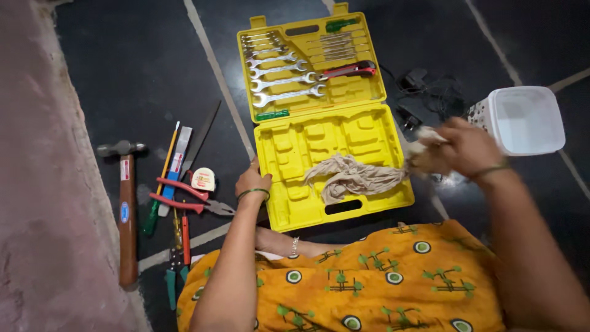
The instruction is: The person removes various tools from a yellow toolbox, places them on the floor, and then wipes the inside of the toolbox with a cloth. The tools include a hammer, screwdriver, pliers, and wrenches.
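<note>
Hands on both sides of the yellow tool case (pixel 344 203) now, which lies wide open on the dark tiled floor (pixel 123 61). Right hand (pixel 464 147) is up over the case's right edge, fingers curled around one end of a beige cloth (pixel 353 177); the hand is blurred, so how tight that clutch is I cannot tell exactly, but the fabric is bunched in it. From there the cloth trails left and lies crumpled in the case's empty moulded lower half. Left hand (pixel 252 181) sits at the case's left rim, fingers bent down and touching the edge; it carries nothing, and a green bangle circles its wrist.

Up in the lid half, a row of silver spanners (pixel 283 77) sits clipped in place, with red-handled pliers (pixel 347 69) just beside them on the right.

Out on the floor left of the case: a wooden-handled hammer (pixel 127 215) lying well apart, a second pair of red-handled pliers (pixel 184 195) near the left hand, and a small tape measure (pixel 203 179) just above them, along with a flat file (pixel 201 138) and a few screwdrivers. A white plastic tub (pixel 525 120) stands to the right, just beyond the right hand, and a tangle of black cable (pixel 424 95) lies between tub and case.
</note>
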